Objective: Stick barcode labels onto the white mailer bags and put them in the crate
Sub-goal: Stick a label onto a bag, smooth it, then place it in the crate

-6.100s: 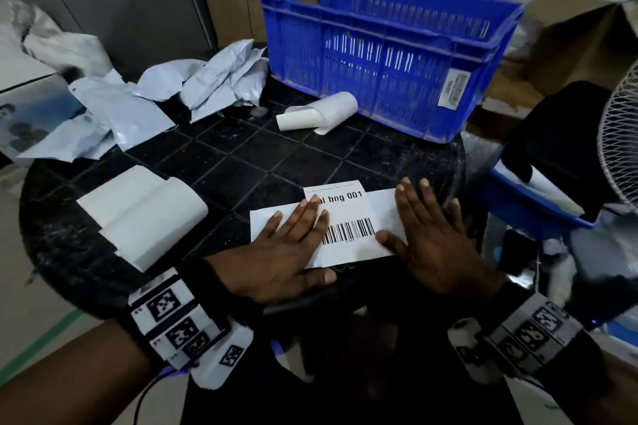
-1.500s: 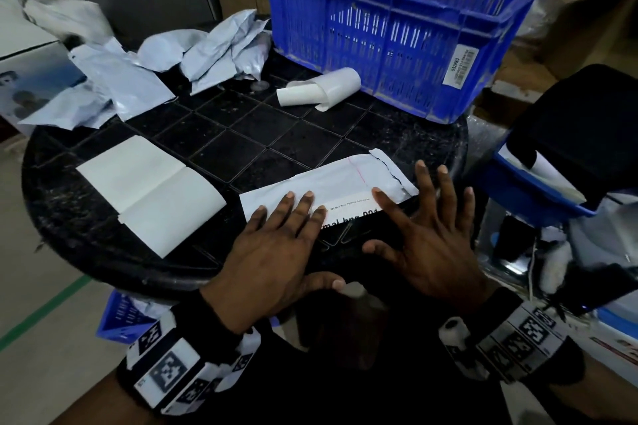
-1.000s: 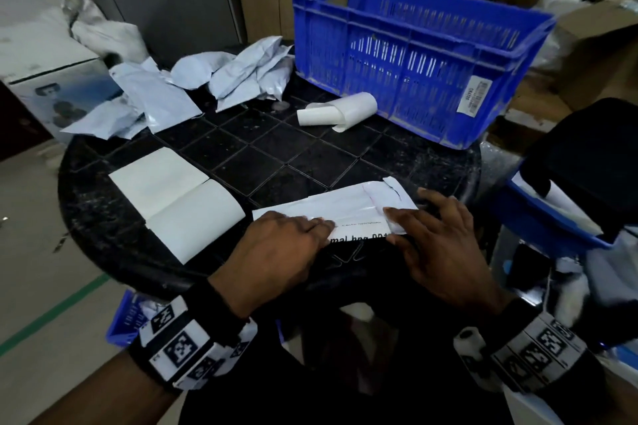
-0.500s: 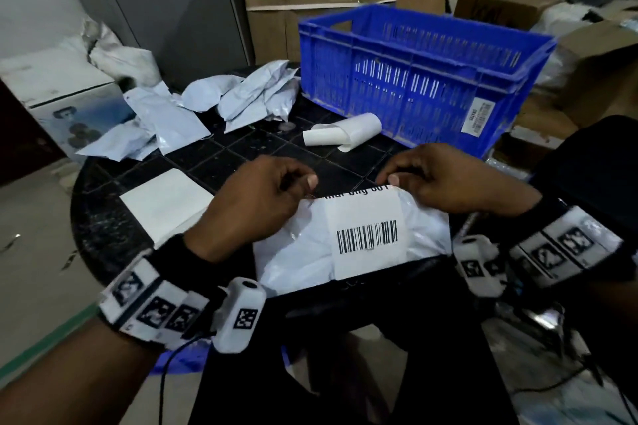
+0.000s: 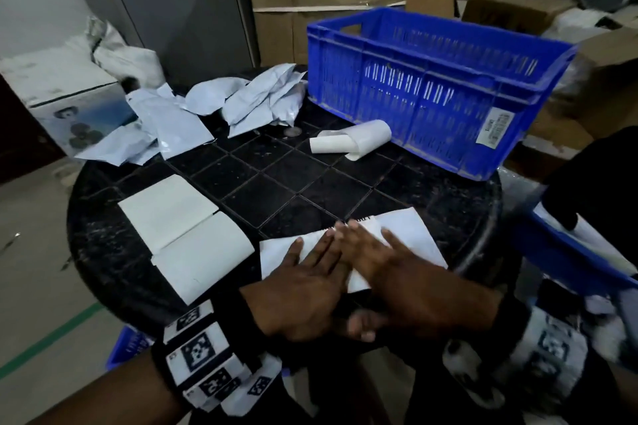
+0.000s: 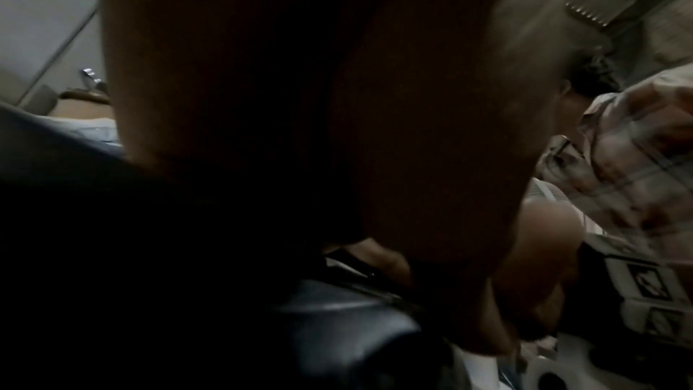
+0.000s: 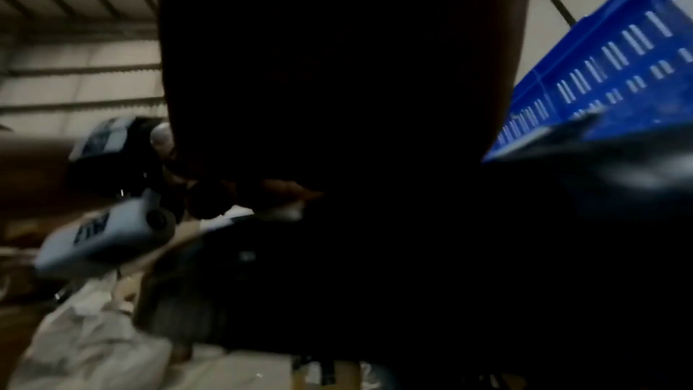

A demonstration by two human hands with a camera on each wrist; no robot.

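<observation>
A white mailer bag (image 5: 411, 235) lies flat at the near edge of the round black table (image 5: 276, 190). Both hands press on it with straight fingers. My left hand (image 5: 310, 272) covers its left half. My right hand (image 5: 386, 269) lies over the middle, its fingertips beside those of the left. Only a sliver of the barcode label's print (image 5: 366, 218) shows past the fingertips. The blue crate (image 5: 431, 86) stands at the table's far right. Both wrist views are dark and blurred, filled by the palms.
Label backing sheets (image 5: 186, 231) lie to the left of the bag, a curled paper roll (image 5: 352, 143) lies in front of the crate, and a heap of crumpled mailer bags (image 5: 221, 110) sits at the far left. Cardboard boxes (image 5: 310, 3) stand behind.
Half a second ago both hands held the bag up by its top edge, label facing me. Now the bag lies back on the table and both hands press flat on it.
</observation>
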